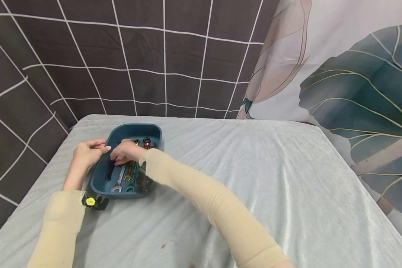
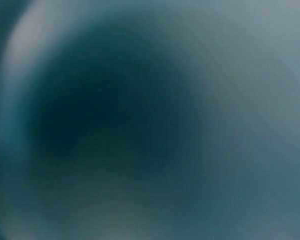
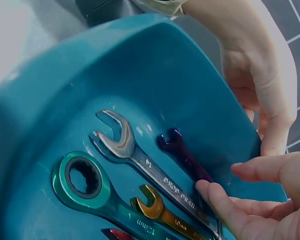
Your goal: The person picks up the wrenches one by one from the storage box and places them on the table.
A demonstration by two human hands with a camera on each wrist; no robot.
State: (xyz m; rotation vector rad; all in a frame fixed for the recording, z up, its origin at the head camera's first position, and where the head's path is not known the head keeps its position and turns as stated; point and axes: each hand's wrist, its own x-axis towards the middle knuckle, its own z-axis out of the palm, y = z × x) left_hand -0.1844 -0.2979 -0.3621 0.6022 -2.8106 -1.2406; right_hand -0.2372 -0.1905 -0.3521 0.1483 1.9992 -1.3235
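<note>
A deep blue plastic tray [image 1: 98, 186] holds several combination wrenches. My left hand [image 1: 87, 154] grips its left rim, the thumb by the edge; in the right wrist view that hand [image 3: 262, 75] shows behind the wall. Inside the tray, my right hand [image 1: 124, 150] touches a dark purple wrench [image 3: 182, 155] with its fingertips, the thumb held apart from them. Beside it lie a silver wrench [image 3: 155, 175], a gold wrench [image 3: 157, 207] and a green ratcheting wrench [image 3: 107, 200]. The left wrist view is a teal blur.
More wrenches, among them a reddish wrench [image 1: 147, 142], lie along the tray's right side. A pale grey cloth [image 1: 254, 178] with folds covers the table. Dark gridded fabric [image 1: 181, 56] hangs behind, and leaf-patterned fabric [image 1: 365, 82] hangs at the right.
</note>
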